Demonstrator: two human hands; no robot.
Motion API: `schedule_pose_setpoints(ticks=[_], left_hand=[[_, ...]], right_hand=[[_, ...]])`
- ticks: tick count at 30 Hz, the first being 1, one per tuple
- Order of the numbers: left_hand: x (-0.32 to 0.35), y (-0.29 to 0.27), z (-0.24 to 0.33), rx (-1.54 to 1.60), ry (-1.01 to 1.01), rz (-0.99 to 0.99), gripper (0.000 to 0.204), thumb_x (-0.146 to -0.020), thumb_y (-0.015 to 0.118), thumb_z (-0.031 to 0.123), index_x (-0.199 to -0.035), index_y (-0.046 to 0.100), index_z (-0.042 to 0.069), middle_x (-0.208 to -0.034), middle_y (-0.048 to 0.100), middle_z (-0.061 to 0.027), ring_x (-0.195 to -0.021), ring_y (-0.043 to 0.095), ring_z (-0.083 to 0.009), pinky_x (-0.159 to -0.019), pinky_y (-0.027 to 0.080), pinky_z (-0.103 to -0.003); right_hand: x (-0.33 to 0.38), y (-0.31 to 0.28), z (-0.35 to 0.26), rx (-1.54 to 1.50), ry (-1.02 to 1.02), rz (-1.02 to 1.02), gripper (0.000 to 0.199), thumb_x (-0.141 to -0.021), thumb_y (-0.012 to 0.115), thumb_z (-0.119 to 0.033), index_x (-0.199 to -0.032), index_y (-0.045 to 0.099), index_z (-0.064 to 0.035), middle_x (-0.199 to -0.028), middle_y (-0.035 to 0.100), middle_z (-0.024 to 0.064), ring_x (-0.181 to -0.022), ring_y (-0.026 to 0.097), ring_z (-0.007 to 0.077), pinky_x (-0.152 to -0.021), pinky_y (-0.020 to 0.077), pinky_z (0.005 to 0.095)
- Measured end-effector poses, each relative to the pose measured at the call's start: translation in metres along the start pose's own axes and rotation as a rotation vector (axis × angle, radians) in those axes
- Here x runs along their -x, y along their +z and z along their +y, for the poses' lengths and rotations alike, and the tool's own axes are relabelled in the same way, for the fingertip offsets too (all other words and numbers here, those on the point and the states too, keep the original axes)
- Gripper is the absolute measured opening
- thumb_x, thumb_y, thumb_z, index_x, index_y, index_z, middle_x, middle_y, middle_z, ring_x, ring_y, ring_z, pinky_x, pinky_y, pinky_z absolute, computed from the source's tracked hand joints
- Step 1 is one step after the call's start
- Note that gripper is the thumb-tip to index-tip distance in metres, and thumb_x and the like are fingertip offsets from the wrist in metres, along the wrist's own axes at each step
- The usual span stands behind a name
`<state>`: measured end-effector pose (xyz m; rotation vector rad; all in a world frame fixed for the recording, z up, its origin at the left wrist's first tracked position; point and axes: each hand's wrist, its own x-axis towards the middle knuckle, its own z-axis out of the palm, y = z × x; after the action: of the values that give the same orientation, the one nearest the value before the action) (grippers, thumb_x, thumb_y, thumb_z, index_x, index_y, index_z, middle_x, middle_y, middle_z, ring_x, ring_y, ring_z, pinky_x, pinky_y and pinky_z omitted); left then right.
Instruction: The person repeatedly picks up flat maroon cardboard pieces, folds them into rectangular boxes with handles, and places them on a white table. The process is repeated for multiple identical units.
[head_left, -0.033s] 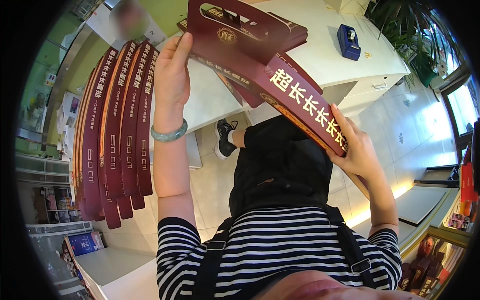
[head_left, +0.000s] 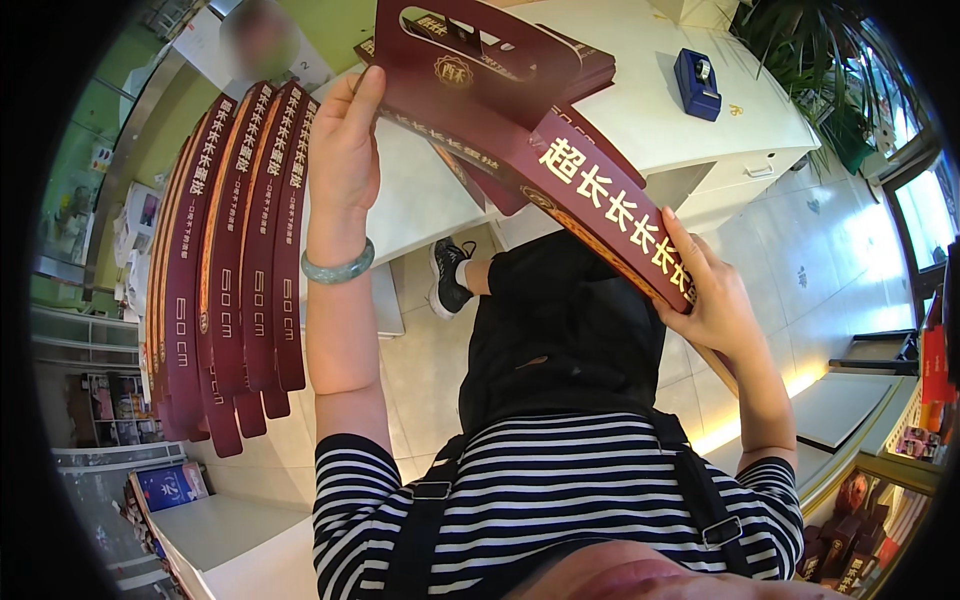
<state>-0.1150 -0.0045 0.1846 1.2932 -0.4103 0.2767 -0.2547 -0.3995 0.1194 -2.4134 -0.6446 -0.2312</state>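
Note:
A long, narrow maroon carton (head_left: 470, 105) with gold lettering slants across the view in front of me, partly unfolded, with an oval handle cut-out in its raised panel. My left hand (head_left: 345, 145) pinches the carton's left end between thumb and fingers; a green bangle circles that wrist. Down at its lower right end, my right hand (head_left: 715, 300) grips the carton, thumb below and fingers over the printed face. Several finished-looking maroon cartons (head_left: 230, 280) stand in a row to the left of my left forearm. Behind the held carton, more flat maroon cartons (head_left: 597, 72) lie stacked.
The white table (head_left: 655, 125) spreads ahead, bearing a dark blue tape dispenser (head_left: 697, 85) toward the right. A leafy plant (head_left: 840, 60) stands past its far right corner. Shelving with packages (head_left: 850, 540) is at the lower right. My shoe (head_left: 452, 280) rests on the tiled floor.

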Motion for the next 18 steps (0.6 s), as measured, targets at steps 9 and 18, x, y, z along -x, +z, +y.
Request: schedule_pose_setpoints(ticks=[9, 18], left_hand=[[0.008, 0.004, 0.003, -0.068, 0.060, 0.061, 0.013, -0.102, 0.064, 0.019, -0.107, 0.067, 0.007, -0.106, 0.070, -0.0004, -0.100, 0.062, -0.0095, -0.095, 0.046, -0.026], [0.013, 0.005, 0.003, -0.030, 0.029, 0.021, 0.017, -0.103, 0.062, 0.018, -0.108, 0.068, 0.003, -0.111, 0.071, -0.0036, -0.102, 0.061, -0.0079, -0.095, 0.044, -0.024]], right_hand=[[0.005, 0.001, -0.007, 0.065, -0.030, -0.001, 0.103, -0.067, 0.074, -0.008, -0.159, 0.032, -0.0210, -0.112, 0.063, 0.0133, -0.075, 0.065, 0.0348, -0.067, 0.0544, 0.0398], [0.006, -0.001, -0.005, 0.115, -0.019, -0.088, 0.104, -0.064, 0.074, -0.008, -0.158, 0.034, -0.0235, -0.114, 0.063, 0.0127, -0.079, 0.066, 0.0360, -0.070, 0.0543, 0.0413]])
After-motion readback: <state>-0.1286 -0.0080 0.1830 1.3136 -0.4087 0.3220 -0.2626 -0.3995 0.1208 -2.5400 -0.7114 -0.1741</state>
